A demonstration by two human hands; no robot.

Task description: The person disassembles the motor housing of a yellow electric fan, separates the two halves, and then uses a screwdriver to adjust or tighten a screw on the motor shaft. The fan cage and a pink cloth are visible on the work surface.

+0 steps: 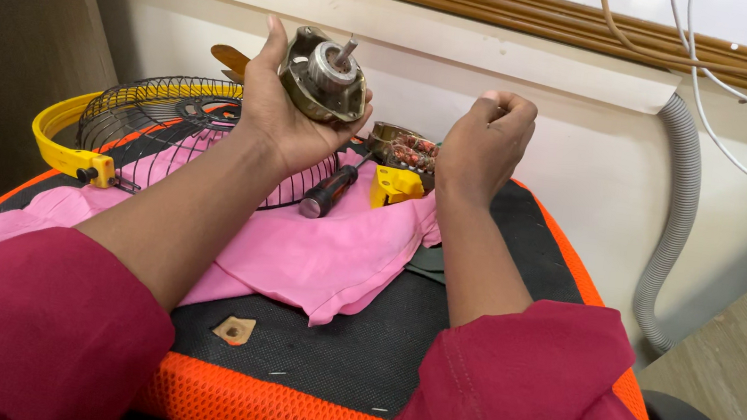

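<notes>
My left hand (284,106) was raised in the upper middle of the frame, palm up and fingers curled around a round, brassy-grey metal motor housing (323,82) whose short steel shaft pointed up and to the right. My right hand (484,143) hovered just right of centre, closed into a loose fist with the fingertips pinched together; whether anything small sat between them I could not tell. Between my two hands, lower down, lay a second motor part with reddish copper windings (407,151) in a metal ring, and just beneath it a small yellow plastic bracket (395,185). A screwdriver with a black and dark-red handle (332,188) lay slanting beside the bracket, its handle resting on a crumpled pink cloth (311,255) spread across the middle of the frame. To the left, a black wire fan grille (153,112) lay on the cloth, with a yellow plastic rim band (59,138) curving around its left side. All of it rested on a black mesh seat with a bright orange border (273,411) that filled the lower part of the frame. A small tan scrap with a hole (233,330) lay on the black mesh near the bottom centre. At the right edge a grey ribbed hose (676,219) ran down the pale wall.
</notes>
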